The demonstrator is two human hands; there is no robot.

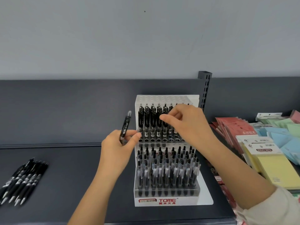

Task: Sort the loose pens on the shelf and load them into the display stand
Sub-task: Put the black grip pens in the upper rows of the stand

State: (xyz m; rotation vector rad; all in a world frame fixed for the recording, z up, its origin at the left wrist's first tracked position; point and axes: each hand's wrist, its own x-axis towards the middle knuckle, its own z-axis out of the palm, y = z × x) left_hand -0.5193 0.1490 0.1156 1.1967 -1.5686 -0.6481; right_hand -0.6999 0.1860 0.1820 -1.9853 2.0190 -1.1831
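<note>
Left hand [119,144] grips a black pen [125,125], axis near upright; free upper holes [171,140] of the display stand [167,200] lie just right of it. Right hand [186,124] curls over that row; grasp indeterminate.

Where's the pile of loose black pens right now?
In the head view, the pile of loose black pens lies far left on the dark shelf, well left of the clear acrylic display stand.
</note>
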